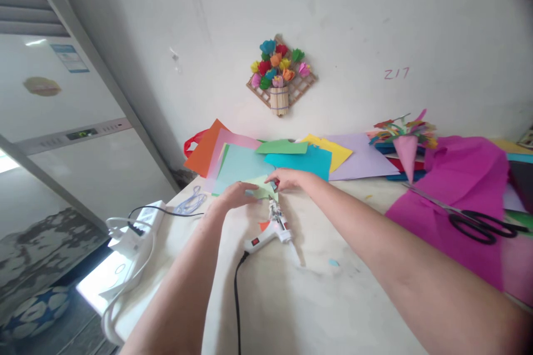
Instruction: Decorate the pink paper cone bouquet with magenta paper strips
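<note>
My left hand (238, 195) reaches over the lower edge of the stacked paper, its thumb and fingers apart beside a small light green paper (261, 184). On the other side of that paper is my right hand (288, 178), its fingers curled in; a small bluish bit shows at the fingertips, too small to name. Just below the hands, a white glue gun (272, 231) lies on the table with its nozzle toward the light green paper. Its black cord (236, 288) runs to the front edge. An orange scrap (264, 226) sits by the glue gun.
Colored sheets (297, 162) line the wall. On the right lie black-handled scissors (478, 226), magenta paper (462, 188) and a pink cone with paper flowers (407, 152). A power strip (150, 216) and coiled cord (190, 201) are left. A flower decoration (278, 100) hangs above.
</note>
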`<move>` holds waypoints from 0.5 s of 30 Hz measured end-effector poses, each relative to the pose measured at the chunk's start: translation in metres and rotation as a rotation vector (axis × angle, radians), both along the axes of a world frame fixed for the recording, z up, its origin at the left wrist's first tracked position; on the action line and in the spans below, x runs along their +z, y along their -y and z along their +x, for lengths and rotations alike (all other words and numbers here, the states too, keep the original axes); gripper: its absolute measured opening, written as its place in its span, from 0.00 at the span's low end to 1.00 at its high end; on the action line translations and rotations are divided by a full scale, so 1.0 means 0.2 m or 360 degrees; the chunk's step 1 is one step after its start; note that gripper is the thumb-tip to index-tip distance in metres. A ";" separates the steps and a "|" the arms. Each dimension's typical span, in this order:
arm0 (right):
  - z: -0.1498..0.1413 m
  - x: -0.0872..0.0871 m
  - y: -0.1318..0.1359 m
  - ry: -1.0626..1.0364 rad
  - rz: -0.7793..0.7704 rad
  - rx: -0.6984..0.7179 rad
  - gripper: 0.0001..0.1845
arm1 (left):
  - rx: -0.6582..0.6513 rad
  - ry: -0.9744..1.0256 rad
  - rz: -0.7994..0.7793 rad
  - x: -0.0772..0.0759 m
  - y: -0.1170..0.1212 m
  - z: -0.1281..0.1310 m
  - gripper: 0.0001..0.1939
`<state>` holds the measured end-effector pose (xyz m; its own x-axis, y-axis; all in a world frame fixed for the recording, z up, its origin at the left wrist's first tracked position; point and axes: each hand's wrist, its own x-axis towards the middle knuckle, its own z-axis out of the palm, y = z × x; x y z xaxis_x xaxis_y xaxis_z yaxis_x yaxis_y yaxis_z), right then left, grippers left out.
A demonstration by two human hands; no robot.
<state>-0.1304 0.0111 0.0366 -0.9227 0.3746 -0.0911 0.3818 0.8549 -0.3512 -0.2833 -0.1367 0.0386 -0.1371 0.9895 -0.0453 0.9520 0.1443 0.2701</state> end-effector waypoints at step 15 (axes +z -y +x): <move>-0.04 -0.04 -0.02 -0.0476 -0.0004 -0.0242 0.10 | 0.0311 -0.0299 -0.0086 0.14 0.02 0.02 0.23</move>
